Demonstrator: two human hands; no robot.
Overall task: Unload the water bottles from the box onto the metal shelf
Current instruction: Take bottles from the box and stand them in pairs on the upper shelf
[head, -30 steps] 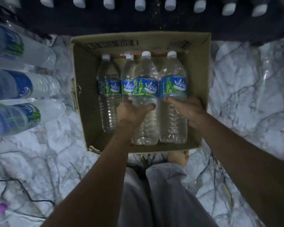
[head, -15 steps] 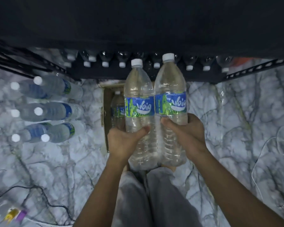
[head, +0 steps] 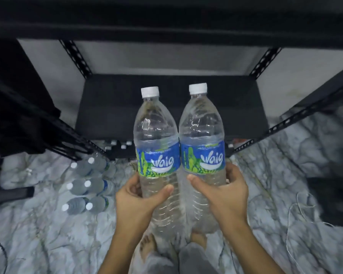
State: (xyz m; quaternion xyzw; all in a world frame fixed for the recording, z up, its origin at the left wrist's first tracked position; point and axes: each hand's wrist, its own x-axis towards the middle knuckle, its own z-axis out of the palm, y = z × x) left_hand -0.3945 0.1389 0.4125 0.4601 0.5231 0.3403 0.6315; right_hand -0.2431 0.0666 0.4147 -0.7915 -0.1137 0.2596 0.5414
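Note:
I hold two clear water bottles with blue-green labels and white caps upright, side by side, in front of the black metal shelf (head: 172,107). My left hand (head: 137,200) grips the left bottle (head: 155,135) just below its label. The right bottle (head: 201,131) is gripped the same way by my right hand (head: 224,194). Both bottles hang in the air, their caps level with an empty dark shelf board. The box is hidden behind the bottles and my arms.
Several bottles (head: 87,186) lie on the marble-patterned floor (head: 38,234) at the left. White caps of other bottles (head: 117,145) show on a lower shelf level. Perforated black uprights (head: 75,56) frame the shelf. A thin white cable (head: 297,214) lies on the right; my feet are below.
Both hands have lifted the two bottles out of the box and up toward the shelf. My view has tilted up, so the box is out of sight and an empty shelf board shows.

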